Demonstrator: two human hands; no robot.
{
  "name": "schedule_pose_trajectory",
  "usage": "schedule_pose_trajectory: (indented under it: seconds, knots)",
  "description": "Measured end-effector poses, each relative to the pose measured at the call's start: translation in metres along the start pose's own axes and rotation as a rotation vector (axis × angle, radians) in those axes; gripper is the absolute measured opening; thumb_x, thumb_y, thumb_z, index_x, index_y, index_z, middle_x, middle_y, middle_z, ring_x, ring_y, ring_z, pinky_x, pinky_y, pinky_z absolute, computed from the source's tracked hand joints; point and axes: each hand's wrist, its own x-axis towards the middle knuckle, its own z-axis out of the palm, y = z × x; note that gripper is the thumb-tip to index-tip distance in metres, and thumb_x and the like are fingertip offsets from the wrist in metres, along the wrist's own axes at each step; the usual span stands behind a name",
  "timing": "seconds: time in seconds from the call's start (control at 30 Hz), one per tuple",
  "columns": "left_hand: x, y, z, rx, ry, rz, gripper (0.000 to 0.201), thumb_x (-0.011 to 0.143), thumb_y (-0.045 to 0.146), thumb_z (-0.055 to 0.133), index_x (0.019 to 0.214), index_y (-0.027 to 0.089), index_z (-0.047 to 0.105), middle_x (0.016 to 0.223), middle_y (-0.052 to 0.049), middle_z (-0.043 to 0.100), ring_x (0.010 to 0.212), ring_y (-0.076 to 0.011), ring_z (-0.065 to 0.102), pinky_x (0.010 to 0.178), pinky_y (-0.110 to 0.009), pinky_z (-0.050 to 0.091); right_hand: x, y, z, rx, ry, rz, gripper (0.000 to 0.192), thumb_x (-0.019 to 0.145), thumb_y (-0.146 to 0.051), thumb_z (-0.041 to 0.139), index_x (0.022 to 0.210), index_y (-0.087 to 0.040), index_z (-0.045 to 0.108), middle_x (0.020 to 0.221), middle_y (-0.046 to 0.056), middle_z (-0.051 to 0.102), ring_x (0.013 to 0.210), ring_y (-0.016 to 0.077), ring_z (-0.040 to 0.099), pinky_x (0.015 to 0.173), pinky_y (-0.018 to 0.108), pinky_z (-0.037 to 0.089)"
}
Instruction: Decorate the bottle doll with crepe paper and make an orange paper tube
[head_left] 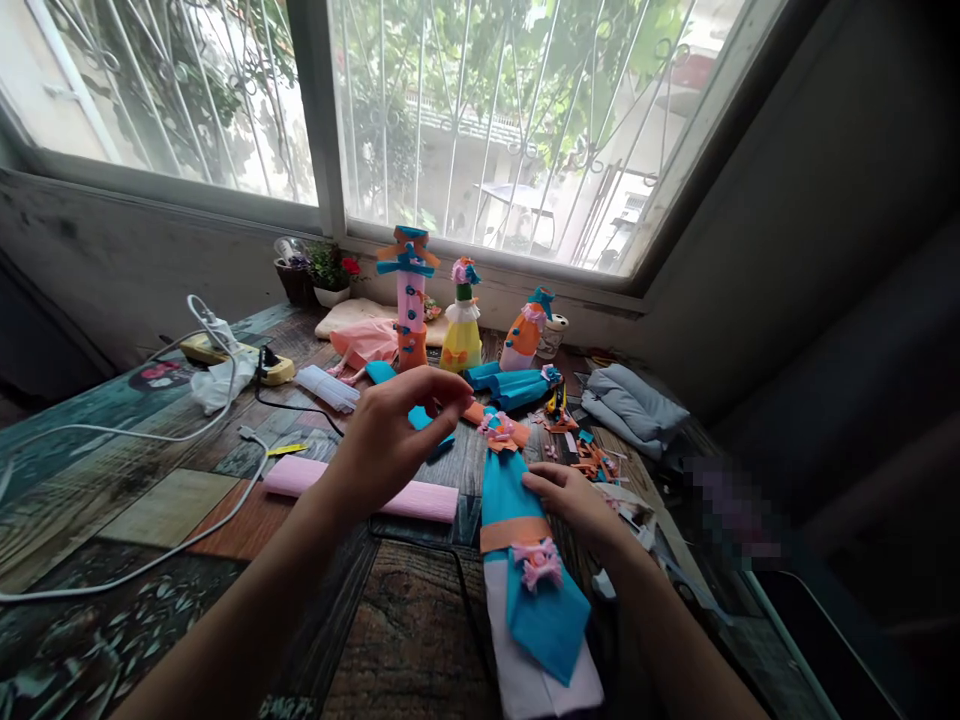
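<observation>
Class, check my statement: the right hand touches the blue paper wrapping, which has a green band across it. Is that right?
Not quite: the band is orange, not green, as the head view shows. The right hand does touch the blue paper wrapping.

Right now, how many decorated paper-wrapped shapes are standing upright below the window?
3: the tall pink-and-orange one at left, the yellow one in the middle, the mostly orange one at right.

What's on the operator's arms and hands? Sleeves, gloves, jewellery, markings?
Left hand and right hand: no gloves, no rings visible. Left forearm and right forearm: bare out to the picture's edge, no sleeves in view. No watch, bracelet, strap, attached cable or clear marking visible on either.
</observation>
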Motion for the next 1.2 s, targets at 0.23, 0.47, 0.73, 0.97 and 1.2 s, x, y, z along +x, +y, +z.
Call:
schedule_pose_trajectory:
  seconds: [0.23,0.47,0.73,0.97,1.2]
  knots:
    - [-0.003,0.003,-0.004,-0.101,-0.074,0.068,0.007,0.087,0.023,0.055,0.087,0.02,0.061,0.092,-0.003,0.061,0.087,-0.0159,0.058,0.074,-0.026,0.048,-0.019,0.008,-0.046,-0.251,0.247,0.015,0.044,0.078,-0.055,0.051,0.085,-0.014,0.065,0.075,0.006,0.069,0.062,0.018,0.063,0.054,0.026,0.046]
    - [-0.009,0.004,0.003,-0.384,-0.114,-0.054,0.005,0.087,0.024,0.058,0.092,0.023,0.059,0.082,0.002,0.066,0.077,-0.0125,0.065,0.072,-0.023,0.051,-0.058,0.048,-0.058,-0.536,0.326,0.285,0.057,0.081,-0.063,0.042,0.043,-0.021,0.049,0.036,0.003,0.055,0.032,0.0168,0.053,0.042,0.027,0.037]
    - [-0.009,0.014,0.027,-0.796,-0.323,-0.297,0.006,0.076,0.017,0.07,0.079,0.021,0.072,0.08,0.0,0.073,0.07,-0.0103,0.067,0.065,-0.017,0.053,-0.065,0.065,-0.059,-0.621,0.337,0.37,0.06,0.079,-0.063,0.046,0.036,-0.022,0.046,0.036,0.006,0.057,0.034,0.0178,0.055,0.04,0.026,0.036]
    - [-0.02,0.012,0.072,-1.138,-0.449,-0.849,0.02,0.055,0.019,0.085,0.071,0.015,0.074,0.08,-0.006,0.075,0.076,-0.0135,0.07,0.073,-0.018,0.055,-0.067,0.066,-0.054,-0.585,0.448,0.36,0.051,0.079,-0.049,0.051,0.036,-0.022,0.049,0.032,0.003,0.053,0.035,0.017,0.056,0.042,0.025,0.039]
    - [-0.025,0.022,0.066,-1.1,-0.313,-0.838,0.024,0.051,0.023,0.088,0.069,0.016,0.072,0.084,-0.005,0.075,0.078,-0.014,0.069,0.072,-0.017,0.055,-0.079,0.054,-0.061,-0.518,0.712,0.241,0.048,0.076,-0.054,0.051,0.04,-0.022,0.046,0.034,0.002,0.051,0.042,0.0176,0.052,0.049,0.027,0.035]
